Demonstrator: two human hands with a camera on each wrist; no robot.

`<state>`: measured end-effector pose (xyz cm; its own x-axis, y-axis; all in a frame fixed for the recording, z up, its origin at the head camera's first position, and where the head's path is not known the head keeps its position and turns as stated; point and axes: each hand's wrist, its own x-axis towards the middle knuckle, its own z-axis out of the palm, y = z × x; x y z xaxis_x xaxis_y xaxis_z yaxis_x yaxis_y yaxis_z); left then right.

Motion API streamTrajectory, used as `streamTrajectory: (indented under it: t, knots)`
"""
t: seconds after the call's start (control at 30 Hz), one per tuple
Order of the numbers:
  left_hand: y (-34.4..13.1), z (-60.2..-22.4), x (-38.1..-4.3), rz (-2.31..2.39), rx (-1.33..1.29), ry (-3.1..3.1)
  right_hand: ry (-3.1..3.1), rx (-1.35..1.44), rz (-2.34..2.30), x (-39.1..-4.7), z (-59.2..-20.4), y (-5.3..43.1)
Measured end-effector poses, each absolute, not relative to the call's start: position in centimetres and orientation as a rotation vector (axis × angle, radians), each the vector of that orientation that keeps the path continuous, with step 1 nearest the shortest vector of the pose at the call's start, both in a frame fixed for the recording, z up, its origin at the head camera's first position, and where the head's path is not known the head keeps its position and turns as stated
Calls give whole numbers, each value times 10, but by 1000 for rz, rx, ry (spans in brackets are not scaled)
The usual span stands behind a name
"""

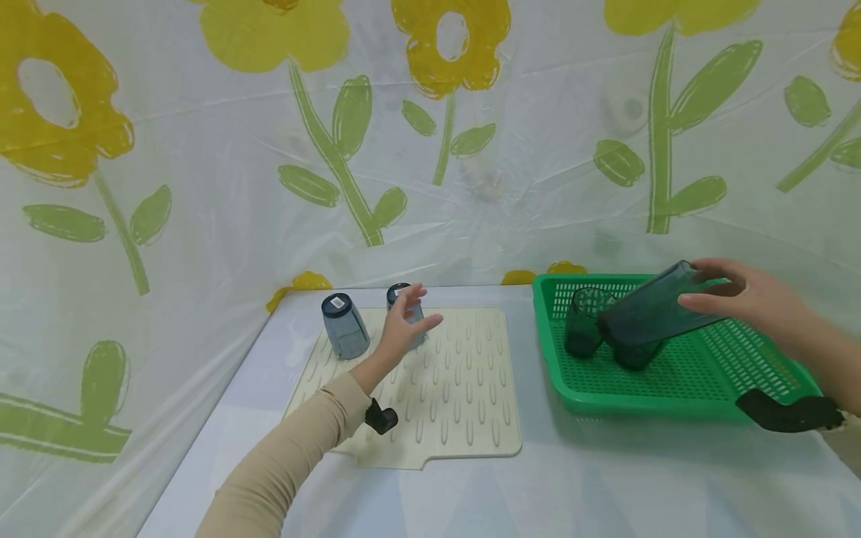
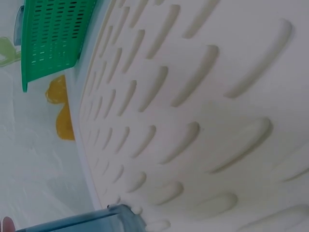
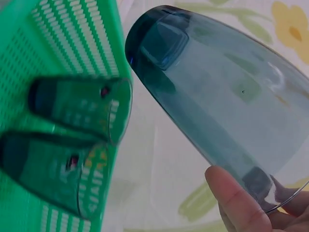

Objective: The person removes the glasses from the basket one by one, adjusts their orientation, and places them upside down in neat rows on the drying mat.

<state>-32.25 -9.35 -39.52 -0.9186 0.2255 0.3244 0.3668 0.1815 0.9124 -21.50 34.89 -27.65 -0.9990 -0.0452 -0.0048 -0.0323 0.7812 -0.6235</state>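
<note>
My right hand (image 1: 753, 295) grips a blue-grey drinking glass (image 1: 659, 306) near its rim, tilted with the base pointing left over the basket. The right wrist view shows the thumb on the side of this glass (image 3: 222, 87). Two more glasses, one of them a tumbler (image 1: 582, 321), stand in the green basket (image 1: 666, 409). My left hand (image 1: 402, 321) is over the cream draining mat (image 1: 464, 403), fingers extended, overlapping an upside-down glass (image 1: 417, 336) in the head view. Left of that, another upside-down glass (image 1: 346, 329) stands on the mat.
The mat and basket lie side by side on a pale table (image 1: 471, 501). Behind them hangs a white sheet (image 1: 511, 202) printed with yellow flowers and green leaves. The basket's raised wall (image 3: 118, 43) is beside the held glass.
</note>
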Motion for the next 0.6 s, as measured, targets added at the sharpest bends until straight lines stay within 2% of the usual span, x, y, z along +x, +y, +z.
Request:
streamTrajectory:
  t: [0.3,0.6]
  knots:
    - [-83,-375,-294,-1861,-633,-2314,2836,-160,-1222,-216,-290,336]
    - [-79,-379,-286,-1898,-719,-2295,2757,-142,-1345,-222,-307,319]
